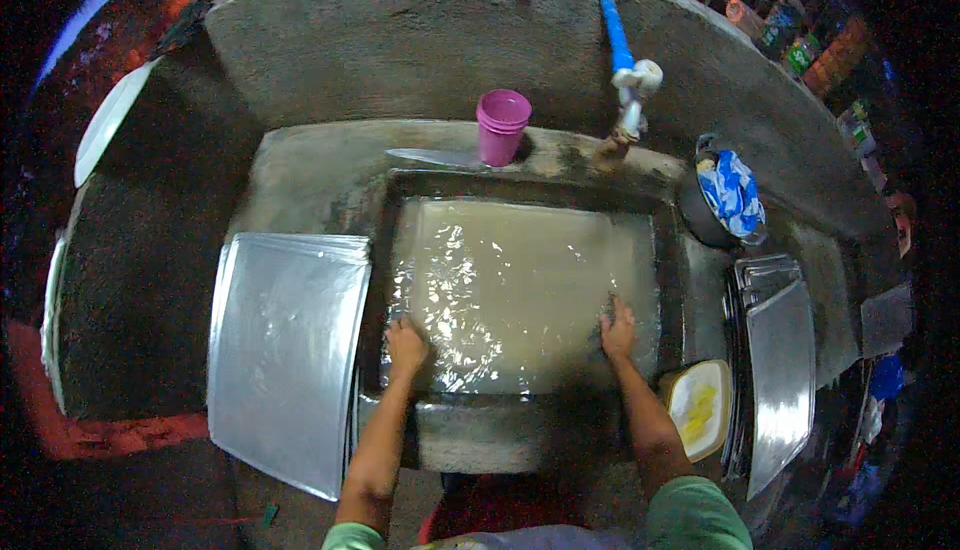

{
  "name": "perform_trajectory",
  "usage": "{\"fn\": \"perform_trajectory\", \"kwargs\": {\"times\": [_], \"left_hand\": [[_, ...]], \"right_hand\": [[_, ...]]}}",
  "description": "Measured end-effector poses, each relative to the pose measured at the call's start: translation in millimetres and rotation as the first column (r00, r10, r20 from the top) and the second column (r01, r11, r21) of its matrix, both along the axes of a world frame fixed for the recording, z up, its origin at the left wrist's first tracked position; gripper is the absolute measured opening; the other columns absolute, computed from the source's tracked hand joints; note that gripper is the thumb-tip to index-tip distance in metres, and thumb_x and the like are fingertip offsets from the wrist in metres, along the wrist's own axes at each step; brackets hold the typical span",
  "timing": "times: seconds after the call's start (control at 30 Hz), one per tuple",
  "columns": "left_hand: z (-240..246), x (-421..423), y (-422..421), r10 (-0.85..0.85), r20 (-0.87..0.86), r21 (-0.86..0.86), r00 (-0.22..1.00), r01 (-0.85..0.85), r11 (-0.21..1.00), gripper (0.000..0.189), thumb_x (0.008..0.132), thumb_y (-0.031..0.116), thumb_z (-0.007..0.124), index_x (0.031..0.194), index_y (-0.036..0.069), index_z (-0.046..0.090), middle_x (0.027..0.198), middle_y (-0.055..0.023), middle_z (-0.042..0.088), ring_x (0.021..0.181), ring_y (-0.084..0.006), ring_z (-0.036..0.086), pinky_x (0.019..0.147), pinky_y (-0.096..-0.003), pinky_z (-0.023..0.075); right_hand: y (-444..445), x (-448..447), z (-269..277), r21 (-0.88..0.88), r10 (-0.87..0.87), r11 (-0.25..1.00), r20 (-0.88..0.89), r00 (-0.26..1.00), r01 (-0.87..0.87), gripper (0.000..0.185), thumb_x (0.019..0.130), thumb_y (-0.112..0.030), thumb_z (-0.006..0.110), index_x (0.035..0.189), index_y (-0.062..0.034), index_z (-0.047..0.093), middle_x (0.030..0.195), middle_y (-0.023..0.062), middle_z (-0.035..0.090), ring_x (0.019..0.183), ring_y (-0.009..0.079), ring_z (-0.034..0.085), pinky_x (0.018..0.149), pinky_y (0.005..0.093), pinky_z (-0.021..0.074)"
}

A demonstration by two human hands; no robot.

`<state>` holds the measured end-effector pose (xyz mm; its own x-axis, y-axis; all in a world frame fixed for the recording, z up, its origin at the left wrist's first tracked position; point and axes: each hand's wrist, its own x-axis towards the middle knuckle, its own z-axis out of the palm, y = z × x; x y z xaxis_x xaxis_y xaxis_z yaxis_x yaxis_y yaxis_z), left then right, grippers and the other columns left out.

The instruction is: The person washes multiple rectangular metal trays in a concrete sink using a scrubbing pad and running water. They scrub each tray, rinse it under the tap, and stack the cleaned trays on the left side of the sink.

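A square concrete basin of cloudy water (525,272) lies before me. A straight pale edge shows near its far side; whether a tray lies under the surface I cannot tell. My left hand (407,346) is at the basin's near left, fingers curled and partly hidden by glare and water. At the near right is my right hand (619,331), fingers pointing away from me, their tips at the water. What either hand grips is not visible. Left of the basin lies a stack of flat metal trays (289,355); more metal trays (780,385) stand at the right.
On the far ledge stands a pink plastic bucket (501,129), near a blue pipe (616,32) with a white tap fitting (636,84). A dark pot (701,212) holding blue-and-white plastic and a tub with a yellow thing (724,407) sit at the right. Concrete walls surround the ledge.
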<state>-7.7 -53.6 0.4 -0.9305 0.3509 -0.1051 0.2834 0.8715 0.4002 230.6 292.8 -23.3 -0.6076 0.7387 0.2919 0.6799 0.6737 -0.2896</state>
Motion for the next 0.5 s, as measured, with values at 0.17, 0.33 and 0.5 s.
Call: {"fn": "perform_trajectory", "kwargs": {"times": [0.17, 0.33, 0.5], "left_hand": [[-38.5, -17.6, 16.9, 0.143, 0.212, -0.021, 0.967, -0.142, 0.99, 0.03, 0.071, 0.025, 0.056, 0.081, -0.003, 0.056, 0.071, -0.0218, 0.058, 0.075, -0.0368, 0.056, 0.071, -0.042, 0.0437], [-46.1, -22.9, 1.3, 0.278, 0.346, 0.235, 0.896, -0.37, 0.899, 0.05, 0.08, 0.044, 0.043, 0.08, -0.004, 0.057, 0.081, -0.021, 0.059, 0.077, -0.0347, 0.057, 0.069, -0.0408, 0.042], [-18.3, -25.4, 0.4, 0.29, 0.503, 0.281, 0.814, -0.472, 0.836, 0.064, 0.084, 0.053, 0.032, 0.087, -0.006, 0.058, 0.083, -0.016, 0.06, 0.077, -0.0243, 0.054, 0.073, -0.0353, 0.0399]], "right_hand": [[-1.4, 7.0, -36.5, 0.54, 0.08, 0.835, 0.069, 0.994, -0.105, 0.039, 0.07, -0.018, 0.053, 0.104, -0.0003, 0.051, 0.107, 0.0217, 0.05, 0.092, 0.0368, 0.051, 0.079, 0.045, 0.0398], [-44.2, -29.2, -19.8, 0.021, 0.233, 0.971, 0.174, 0.957, -0.24, 0.037, 0.071, -0.018, 0.05, 0.103, 0.0007, 0.052, 0.106, 0.0209, 0.051, 0.095, 0.036, 0.05, 0.081, 0.0457, 0.0383], [-145.3, -141.2, 75.8, -0.49, 0.456, 0.8, 0.12, 0.882, -0.347, 0.035, 0.073, -0.018, 0.047, 0.101, 0.0017, 0.052, 0.106, 0.0202, 0.051, 0.098, 0.0353, 0.049, 0.083, 0.0464, 0.0367]]}}
